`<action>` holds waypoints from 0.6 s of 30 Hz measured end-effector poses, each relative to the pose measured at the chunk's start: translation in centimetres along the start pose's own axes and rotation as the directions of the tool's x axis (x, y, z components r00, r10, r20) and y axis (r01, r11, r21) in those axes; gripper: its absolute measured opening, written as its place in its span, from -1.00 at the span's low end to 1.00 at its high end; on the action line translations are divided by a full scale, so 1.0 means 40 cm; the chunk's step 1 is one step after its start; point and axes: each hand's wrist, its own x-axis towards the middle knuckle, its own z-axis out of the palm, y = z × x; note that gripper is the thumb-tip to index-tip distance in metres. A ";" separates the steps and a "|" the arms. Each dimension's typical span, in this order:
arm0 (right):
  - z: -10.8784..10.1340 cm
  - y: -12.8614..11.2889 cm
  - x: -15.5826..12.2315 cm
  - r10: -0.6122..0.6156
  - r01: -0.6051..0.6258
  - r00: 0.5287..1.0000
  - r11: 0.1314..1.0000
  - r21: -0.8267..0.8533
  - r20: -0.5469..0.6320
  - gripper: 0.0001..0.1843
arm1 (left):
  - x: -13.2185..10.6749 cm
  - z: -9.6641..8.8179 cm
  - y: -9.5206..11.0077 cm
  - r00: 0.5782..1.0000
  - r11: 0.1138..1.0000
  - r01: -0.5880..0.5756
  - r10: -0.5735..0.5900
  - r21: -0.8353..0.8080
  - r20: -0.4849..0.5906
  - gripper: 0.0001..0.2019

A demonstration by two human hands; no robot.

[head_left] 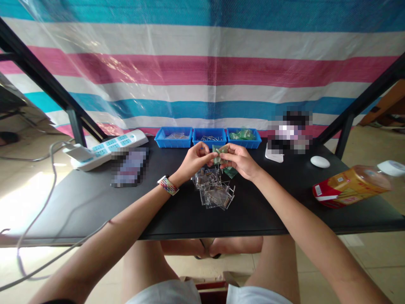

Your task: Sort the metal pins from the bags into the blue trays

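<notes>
Between both hands, above the middle of the black table, is a small green plastic bag [219,153]. My left hand [199,159] pinches its left side with thumb and finger. On the bag's right side the fingers of my right hand [238,159] are closed. What the bag contains is too small to make out. Just below the hands lies a pile of small clear bags [217,196] with thin metal pieces in and around them. Another green bag [230,172] lies partly hidden beneath my right hand.
Three blue bins stand along the back: one with clear bags [173,144], one with metal pins [209,144], one with green bags [243,144]. A power strip [117,145] lies left, its cable trailing off. A drink bottle [351,185] and white mouse [320,161] are right.
</notes>
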 end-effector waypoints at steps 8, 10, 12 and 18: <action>0.015 0.025 0.001 -0.373 0.344 0.927 0.878 -0.334 -0.024 -0.75 | -0.002 -0.017 -0.007 0.979 0.989 0.145 -0.146 0.020 0.144 -0.43; 0.019 0.030 -0.002 -0.413 0.372 0.910 0.843 -0.388 -0.025 -0.84 | -0.002 -0.016 -0.007 0.985 0.992 0.121 -0.123 0.025 0.123 -0.55; 0.021 0.031 -0.004 -0.416 0.358 0.906 0.851 -0.385 -0.076 -0.87 | 0.000 -0.015 -0.008 0.992 0.996 0.092 -0.093 0.019 0.082 -0.62; 0.014 0.025 0.000 -0.132 0.120 0.974 0.990 -0.071 -0.187 -0.52 | -0.003 -0.013 -0.008 1.000 0.995 -0.005 0.004 0.097 0.009 -0.63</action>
